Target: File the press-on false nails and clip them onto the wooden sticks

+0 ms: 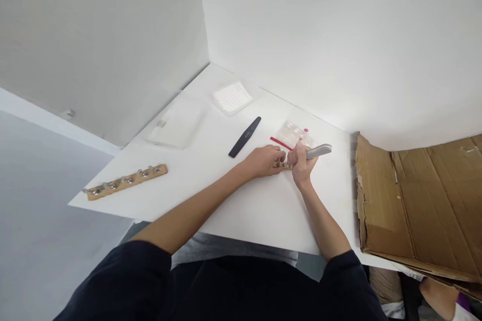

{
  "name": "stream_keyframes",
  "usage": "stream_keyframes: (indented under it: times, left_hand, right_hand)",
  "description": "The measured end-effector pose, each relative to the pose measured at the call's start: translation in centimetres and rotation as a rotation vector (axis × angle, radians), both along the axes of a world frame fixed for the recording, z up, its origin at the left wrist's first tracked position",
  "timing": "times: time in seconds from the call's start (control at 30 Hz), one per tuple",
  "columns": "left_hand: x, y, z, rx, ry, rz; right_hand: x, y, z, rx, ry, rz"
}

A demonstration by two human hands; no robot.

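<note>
My left hand [268,160] is closed, its fingers curled at the left end of a short wooden strip with small metal fittings [286,165]. Most of that strip is hidden by my two hands. In my closed right hand [301,164] is a grey nail file [319,151] with a rounded end and a pale line along its edge, slanting out to the right. Just behind my hands lie a thin red stick [280,143] and a clear plastic pack [293,133] with pale pieces and red spots.
A black nail file [244,137] lies left of the pack. Farther back is a white gridded tray [232,97], and to its left a clear flat box [175,125]. Another wooden strip with metal fittings [128,180] rests near the table's left corner. An open cardboard box [384,210] stands right.
</note>
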State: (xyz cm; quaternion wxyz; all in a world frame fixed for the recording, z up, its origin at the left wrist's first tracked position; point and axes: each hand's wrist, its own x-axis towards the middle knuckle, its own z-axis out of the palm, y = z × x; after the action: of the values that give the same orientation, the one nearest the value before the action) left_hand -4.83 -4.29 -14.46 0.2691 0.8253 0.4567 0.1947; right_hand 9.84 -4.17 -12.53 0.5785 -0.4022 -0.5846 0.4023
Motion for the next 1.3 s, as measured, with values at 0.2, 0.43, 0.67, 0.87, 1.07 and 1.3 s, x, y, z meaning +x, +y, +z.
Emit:
stream_keyframes:
  times: [0.2, 0.43, 0.67, 0.87, 1.07, 1.3]
  left_hand:
    - [0.02, -0.05, 0.14, -0.013, -0.006, 0.008]
    - [0.03, -0.13, 0.29, -0.013, -0.012, 0.01]
    - [0.02, -0.1, 0.23, -0.004, 0.007, 0.003]
    - [0.09, 0.0, -0.23, 0.0, 0.014, 0.001]
    - [0.16, 0.05, -0.43, 0.005, 0.03, 0.003]
    - [0.1, 0.16, -0.53, 0.005, 0.035, -0.003]
  right_hand:
    - [-0.17, -0.12, -0.07, 0.008, 0.002, 0.012]
    - [-0.47, -0.35, 0.39, 0.013, 0.058, 0.058]
    - [-0.32, 0.02, 0.26, 0.001, 0.102, 0.039]
    - [-0.23, 0.39, -0.18, 0.007, 0.133, 0.027]
    - [-0.35, 0.52, -0.21, 0.024, 0.145, 0.042]
    - [-0.23, 0.35, 0.43, 0.018, 0.138, -0.004]
